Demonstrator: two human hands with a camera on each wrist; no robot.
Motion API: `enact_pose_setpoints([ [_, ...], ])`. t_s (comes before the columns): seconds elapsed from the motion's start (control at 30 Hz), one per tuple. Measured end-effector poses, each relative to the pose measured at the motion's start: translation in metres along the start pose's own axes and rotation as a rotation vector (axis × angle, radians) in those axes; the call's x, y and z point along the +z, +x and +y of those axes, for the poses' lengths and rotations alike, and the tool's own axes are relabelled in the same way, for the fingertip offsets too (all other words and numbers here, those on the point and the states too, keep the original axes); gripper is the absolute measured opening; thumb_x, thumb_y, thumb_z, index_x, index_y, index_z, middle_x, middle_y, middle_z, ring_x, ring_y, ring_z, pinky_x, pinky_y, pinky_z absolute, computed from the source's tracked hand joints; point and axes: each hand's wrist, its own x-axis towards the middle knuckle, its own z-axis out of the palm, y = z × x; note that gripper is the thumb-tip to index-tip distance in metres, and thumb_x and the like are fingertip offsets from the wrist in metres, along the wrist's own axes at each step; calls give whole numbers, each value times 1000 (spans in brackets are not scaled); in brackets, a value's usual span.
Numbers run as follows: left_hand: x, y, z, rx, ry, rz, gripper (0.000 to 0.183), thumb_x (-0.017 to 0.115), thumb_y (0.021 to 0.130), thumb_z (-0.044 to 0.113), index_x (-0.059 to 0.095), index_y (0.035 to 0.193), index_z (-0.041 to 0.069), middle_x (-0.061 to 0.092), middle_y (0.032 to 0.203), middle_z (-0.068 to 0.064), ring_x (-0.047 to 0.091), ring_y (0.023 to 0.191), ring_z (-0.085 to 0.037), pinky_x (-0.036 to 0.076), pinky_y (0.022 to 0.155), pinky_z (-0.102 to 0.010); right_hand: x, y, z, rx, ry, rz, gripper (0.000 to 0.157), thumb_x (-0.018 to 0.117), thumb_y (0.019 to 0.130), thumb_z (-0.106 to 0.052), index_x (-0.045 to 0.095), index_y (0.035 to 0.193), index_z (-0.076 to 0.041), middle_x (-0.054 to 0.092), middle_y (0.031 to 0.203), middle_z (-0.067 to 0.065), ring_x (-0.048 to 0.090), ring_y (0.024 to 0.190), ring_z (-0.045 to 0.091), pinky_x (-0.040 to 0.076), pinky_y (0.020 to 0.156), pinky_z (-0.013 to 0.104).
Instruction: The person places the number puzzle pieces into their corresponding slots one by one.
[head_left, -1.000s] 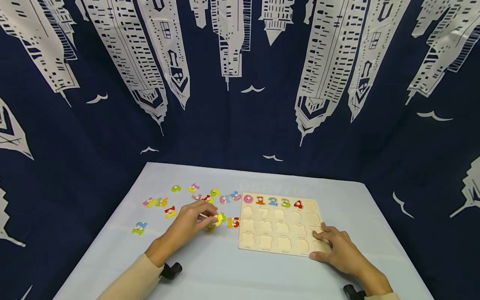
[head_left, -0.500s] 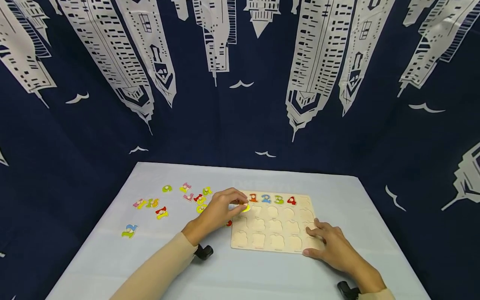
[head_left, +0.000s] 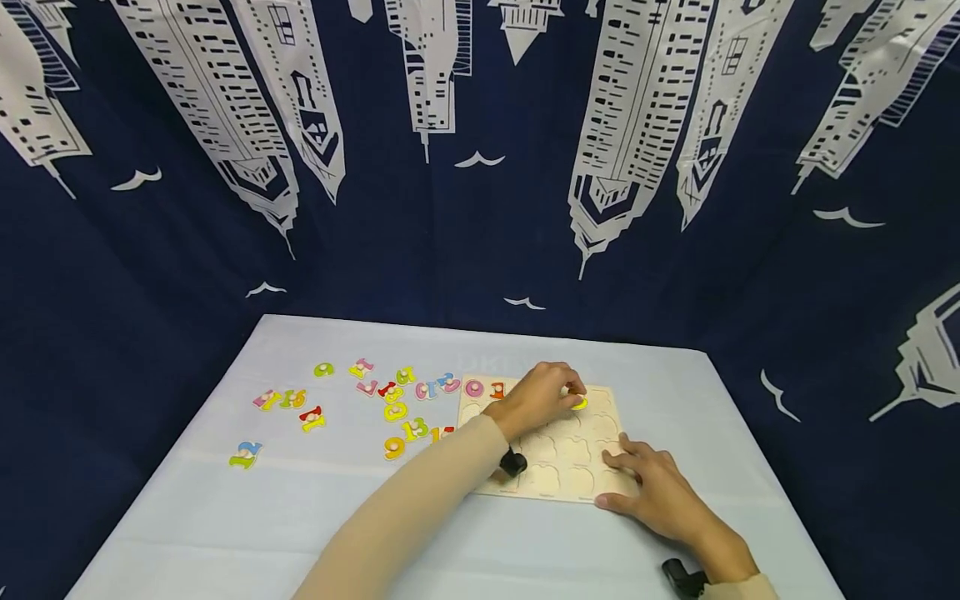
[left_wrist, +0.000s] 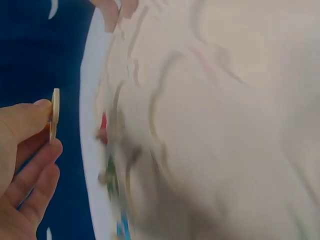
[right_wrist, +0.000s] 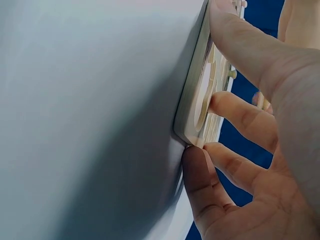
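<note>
Head view: the left hand (head_left: 536, 402) pinches a yellow piece (head_left: 580, 404) over the board (head_left: 543, 479), which could slide if the spread-fingered right hand (head_left: 660, 497) lifts.

A white table (head_left: 225, 517) carries 1 pale puzzle board (head_left: 566, 464) and, left of it, scattered number pieces (head_left: 395, 412).

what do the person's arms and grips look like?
Left sleeve: long, plain beige. Right sleeve: beige, only the cuff shows. Left grip and right grip: bare, no gloves. Small black device at each wrist. No cables visible.
</note>
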Motion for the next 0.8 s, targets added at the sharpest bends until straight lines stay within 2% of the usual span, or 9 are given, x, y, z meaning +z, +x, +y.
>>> enact_pose_setpoints([
  [0.13,20,29,15,-49,71,-33,13,82,112,25,89,122,20,86,130,5,80,122,-10,61,107,-20,-2,-1,0,6,16,8,75,103,86,-49,81,146,-10,58,171,33,62,136,51,54,112,73],
  [0.3,43,48,17,-135,137,-33,7,86,109,27,91,113,26,88,116,12,81,112,-7,63,98,-24,-2,-3,-3,38,33,-17,77,103,86,-51,80,148,-11,56,174,31,60,141,52,52,117,74],
  [0.37,49,50,13,-189,149,-33,5,87,108,28,92,109,30,88,112,14,81,109,-7,64,96,-25,1,-2,-5,37,41,-28,78,103,86,-51,80,149,-12,56,174,30,59,142,51,52,118,73],
  [0.47,54,52,14,-223,191,-39,6,87,108,32,92,110,33,88,114,16,81,112,-7,64,99,-26,4,-1,-6,34,40,-24,77,104,85,-50,81,148,-11,57,173,30,60,141,50,53,118,71],
  [0.67,60,56,18,-175,315,-12,7,86,108,37,92,111,36,88,115,20,81,114,-3,63,100,-23,4,-2,-5,28,22,-20,78,103,86,-51,80,148,-11,58,172,30,61,139,48,54,115,70],
  [0.8,56,54,23,-160,340,-22,11,85,109,36,91,118,36,88,120,21,80,117,-2,63,103,-24,1,-2,-2,24,10,-17,78,102,86,-53,80,148,-12,58,172,30,62,137,48,55,114,71],
])
